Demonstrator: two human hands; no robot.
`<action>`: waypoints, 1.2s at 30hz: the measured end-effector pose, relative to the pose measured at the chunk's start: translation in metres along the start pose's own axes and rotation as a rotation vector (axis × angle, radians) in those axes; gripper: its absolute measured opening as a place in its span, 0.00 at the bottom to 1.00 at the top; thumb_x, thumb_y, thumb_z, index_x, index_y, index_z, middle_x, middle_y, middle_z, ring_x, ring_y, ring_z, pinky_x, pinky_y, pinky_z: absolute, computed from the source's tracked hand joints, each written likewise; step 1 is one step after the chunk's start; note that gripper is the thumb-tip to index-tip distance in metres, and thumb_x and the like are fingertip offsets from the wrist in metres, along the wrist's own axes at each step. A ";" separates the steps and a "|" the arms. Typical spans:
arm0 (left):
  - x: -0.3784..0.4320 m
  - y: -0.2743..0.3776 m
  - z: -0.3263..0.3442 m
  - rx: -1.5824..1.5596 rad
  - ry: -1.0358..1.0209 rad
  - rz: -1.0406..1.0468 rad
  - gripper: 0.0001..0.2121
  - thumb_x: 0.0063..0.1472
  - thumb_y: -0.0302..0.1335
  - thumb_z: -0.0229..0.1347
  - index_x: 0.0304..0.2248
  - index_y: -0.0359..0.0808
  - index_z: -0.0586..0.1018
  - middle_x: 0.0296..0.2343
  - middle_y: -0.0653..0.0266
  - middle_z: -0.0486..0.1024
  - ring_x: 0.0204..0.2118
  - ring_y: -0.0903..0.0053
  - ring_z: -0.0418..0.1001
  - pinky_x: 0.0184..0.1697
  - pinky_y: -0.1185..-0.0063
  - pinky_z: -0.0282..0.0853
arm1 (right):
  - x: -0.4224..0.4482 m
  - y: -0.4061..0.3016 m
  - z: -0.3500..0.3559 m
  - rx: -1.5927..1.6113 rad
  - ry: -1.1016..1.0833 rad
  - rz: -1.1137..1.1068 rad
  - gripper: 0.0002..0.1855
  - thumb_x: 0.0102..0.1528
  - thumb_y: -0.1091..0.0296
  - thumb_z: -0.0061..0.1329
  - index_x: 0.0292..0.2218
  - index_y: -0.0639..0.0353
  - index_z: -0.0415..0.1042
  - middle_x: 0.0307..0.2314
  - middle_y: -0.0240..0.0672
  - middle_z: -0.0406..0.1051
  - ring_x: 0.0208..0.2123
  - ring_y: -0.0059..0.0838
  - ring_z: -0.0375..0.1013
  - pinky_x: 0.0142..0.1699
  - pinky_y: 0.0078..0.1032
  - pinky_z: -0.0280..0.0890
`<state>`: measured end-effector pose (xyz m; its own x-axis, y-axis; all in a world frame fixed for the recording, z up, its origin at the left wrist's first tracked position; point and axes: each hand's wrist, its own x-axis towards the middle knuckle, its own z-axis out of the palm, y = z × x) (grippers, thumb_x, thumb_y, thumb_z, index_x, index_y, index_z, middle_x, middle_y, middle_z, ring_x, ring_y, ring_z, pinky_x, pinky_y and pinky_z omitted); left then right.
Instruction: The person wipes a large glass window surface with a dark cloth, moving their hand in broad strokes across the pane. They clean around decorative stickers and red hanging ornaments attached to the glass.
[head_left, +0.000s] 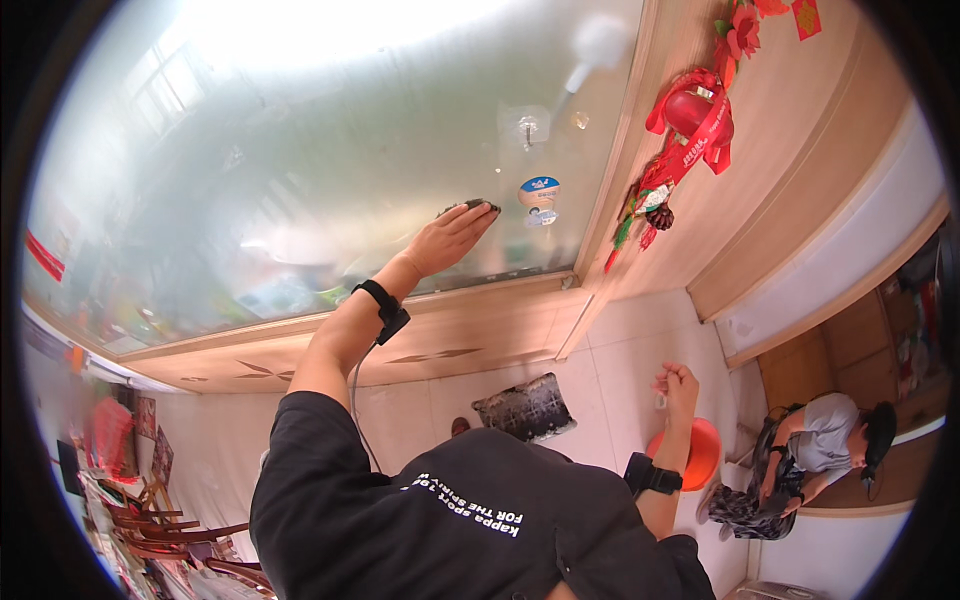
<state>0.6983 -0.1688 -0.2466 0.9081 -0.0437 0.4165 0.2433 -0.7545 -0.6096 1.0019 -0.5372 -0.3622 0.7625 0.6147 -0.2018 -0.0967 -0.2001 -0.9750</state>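
My left hand (454, 236) lies flat against a large glass pane (315, 180) in a light wood frame, its fingers over a dark cloth or pad (476, 205) pressed to the glass. Just right of those fingers, a blue and tan sticker (540, 191) is on the pane. Above it sits a clear adhesive hook (529, 129). My right hand (677, 382) hangs at the right over the floor, with its fingers curled; whether it holds anything is not clear. An orange-red basin or bucket (701, 454) stands on the floor below that forearm.
Red festive ornaments (690, 120) hang on the wood panel at the right. A patterned dark mat (525, 407) lies on the tiled floor (622, 367). Another person (821, 442) sits at the far right. Wooden chairs (180, 532) stand at the lower left.
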 end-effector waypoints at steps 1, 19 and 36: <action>0.008 0.000 -0.007 -0.002 0.022 -0.004 0.20 0.49 0.24 0.47 0.44 0.33 0.69 0.49 0.68 0.61 0.54 0.76 0.55 0.54 0.76 0.52 | -0.001 0.000 0.000 -0.008 0.005 0.006 0.10 0.54 0.76 0.34 0.34 0.66 0.68 0.22 0.35 0.68 0.19 0.23 0.70 0.26 0.16 0.66; 0.168 0.011 -0.020 0.042 0.235 -0.084 0.19 0.49 0.25 0.45 0.43 0.27 0.68 0.47 0.60 0.62 0.53 0.70 0.55 0.55 0.75 0.50 | -0.033 0.033 -0.041 0.050 0.167 0.004 0.10 0.54 0.76 0.34 0.33 0.66 0.68 0.21 0.35 0.68 0.18 0.23 0.69 0.25 0.16 0.67; 0.164 0.038 -0.005 0.101 0.075 0.025 0.19 0.48 0.26 0.46 0.41 0.26 0.69 0.48 0.57 0.61 0.53 0.68 0.55 0.55 0.74 0.51 | -0.010 0.020 -0.039 0.031 0.106 0.002 0.10 0.53 0.77 0.33 0.33 0.66 0.68 0.21 0.35 0.69 0.18 0.23 0.70 0.25 0.16 0.67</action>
<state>0.8543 -0.2081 -0.1981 0.8872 -0.1131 0.4473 0.2574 -0.6832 -0.6834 1.0171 -0.5775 -0.3764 0.8253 0.5301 -0.1944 -0.1165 -0.1770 -0.9773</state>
